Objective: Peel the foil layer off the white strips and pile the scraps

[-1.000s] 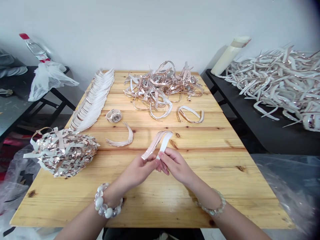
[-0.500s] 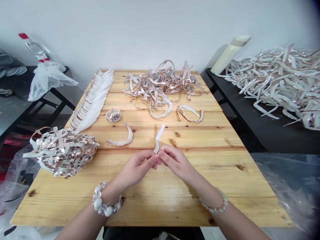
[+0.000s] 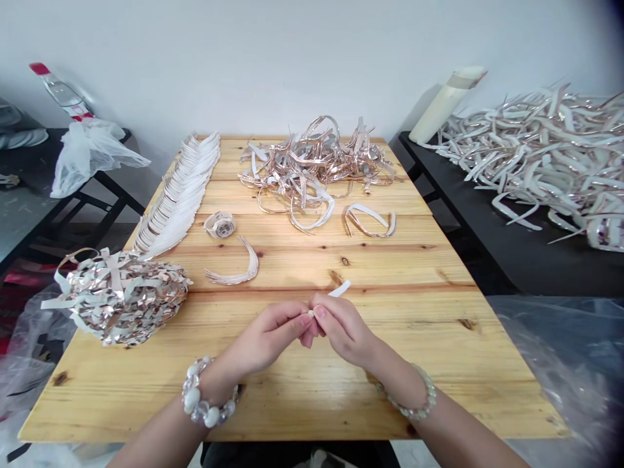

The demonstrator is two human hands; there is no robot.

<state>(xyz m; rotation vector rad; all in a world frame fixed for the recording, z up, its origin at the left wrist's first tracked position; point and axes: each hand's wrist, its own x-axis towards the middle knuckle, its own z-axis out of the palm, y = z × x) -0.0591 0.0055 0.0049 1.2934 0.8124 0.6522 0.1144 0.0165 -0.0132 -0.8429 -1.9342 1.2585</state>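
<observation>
Over the near middle of the wooden table, my left hand point(image 3: 277, 335) and my right hand point(image 3: 344, 328) meet at the fingertips. Both are closed in a pinch on one narrow white strip point(image 3: 340, 288); its free end sticks out behind my right fingers, and a small pale bit of it shows between the thumbs. Most of the strip is hidden by the fingers. Beyond my left hand lies a small curved bundle of strips point(image 3: 249, 266). Farther off, a roll of pale tape point(image 3: 220, 225) sits to the left and a bent strip bundle point(image 3: 370, 218) to the right.
A row of white strips point(image 3: 182, 195) lines the table's left side, with a ball of shiny rose-gold strips point(image 3: 129, 296) in front. Tangled rose-gold strips point(image 3: 316, 156) lie at the back. A black side table point(image 3: 526, 260) on the right bears a large strip heap point(image 3: 546, 149).
The strip's free end has swung from standing upright to leaning right, behind my right hand. Both hands have shifted slightly towards me and closed tighter together.
</observation>
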